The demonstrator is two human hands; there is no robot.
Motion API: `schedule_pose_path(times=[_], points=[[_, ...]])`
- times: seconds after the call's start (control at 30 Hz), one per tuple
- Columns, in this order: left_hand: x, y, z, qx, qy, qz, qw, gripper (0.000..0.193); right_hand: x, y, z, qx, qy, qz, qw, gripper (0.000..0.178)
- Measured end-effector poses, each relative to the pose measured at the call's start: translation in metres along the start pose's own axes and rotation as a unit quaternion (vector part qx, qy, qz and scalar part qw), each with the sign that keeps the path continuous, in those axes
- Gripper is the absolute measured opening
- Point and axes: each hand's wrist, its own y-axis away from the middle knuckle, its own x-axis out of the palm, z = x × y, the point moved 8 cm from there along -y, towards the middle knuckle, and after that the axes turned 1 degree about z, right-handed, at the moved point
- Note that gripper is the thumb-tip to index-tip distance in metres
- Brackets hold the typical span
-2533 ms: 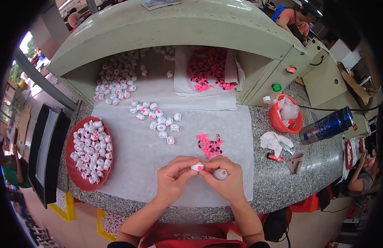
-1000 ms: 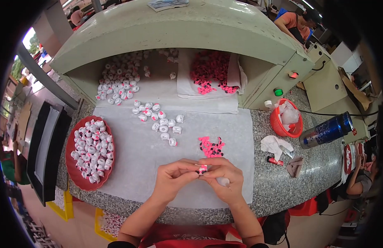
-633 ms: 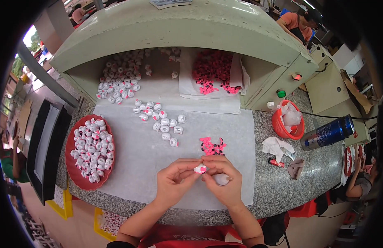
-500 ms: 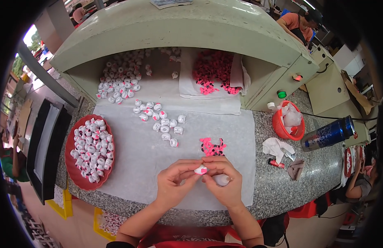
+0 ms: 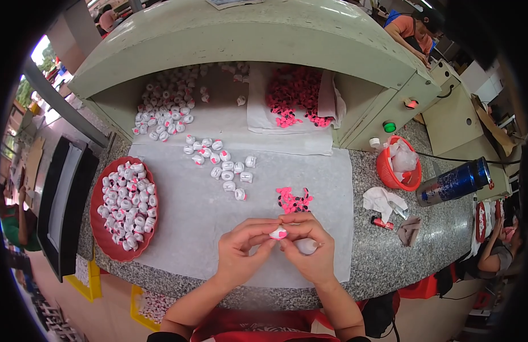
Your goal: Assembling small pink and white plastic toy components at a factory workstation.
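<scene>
Over the near part of the white paper sheet point(image 5: 178, 239), my left hand point(image 5: 240, 253) and my right hand point(image 5: 314, 259) meet fingertip to fingertip. Both are closed on one small rounded white piece with a pink patch point(image 5: 278, 233), which they hold between thumbs and fingers. A whitish, translucent bulb-like object with a narrow tip point(image 5: 306, 246) is also tucked in my right hand; it looks like a small squeeze bottle. Just beyond my fingers lies a little heap of flat pink and black pieces point(image 5: 294, 200). Several similar white pieces point(image 5: 227, 176) stand farther left on the sheet.
A red scalloped dish point(image 5: 111, 251) at left is heaped with white pieces. Ahead, a pale metal cabinet point(image 5: 247, 43) overhangs more white and pink pieces. At right are a red basket point(image 5: 383, 171), a blue bottle point(image 5: 453, 182), a crumpled tissue point(image 5: 378, 199) and a red tube point(image 5: 382, 223).
The white piece has been turned slightly between my fingertips. Both hands stay in nearly the same place, and the things around them have not moved.
</scene>
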Motion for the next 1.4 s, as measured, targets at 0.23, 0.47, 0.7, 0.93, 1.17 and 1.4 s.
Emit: schedule_pose_path(times=[0.23,0.47,0.7,0.93,1.17,1.4], points=[[-0.005,-0.002,0.008,-0.063,0.036,-0.019,0.997,0.028,-0.005,-0.005,0.001,0.001,0.022,-0.001,1.000,0.022],[-0.006,0.003,0.020,-0.182,0.155,-0.034,0.970,0.023,0.007,-0.008,0.025,-0.117,0.153,0.076,0.978,0.022],[-0.009,0.014,0.011,-0.194,0.059,0.016,0.979,0.021,0.006,0.002,-0.014,0.048,-0.086,0.028,0.995,0.014],[-0.170,0.038,-0.077,0.010,-0.428,-0.340,0.838,0.021,-0.008,0.000,-0.015,0.124,0.015,-0.029,0.992,0.020],[-0.055,-0.031,-0.028,0.099,-0.582,-0.071,0.804,0.022,-0.003,0.002,-0.020,0.120,0.047,-0.031,0.991,0.031],[-0.041,-0.033,0.012,0.066,-0.633,0.005,0.771,0.025,-0.017,0.000,-0.018,0.063,0.077,-0.033,0.994,0.031]])
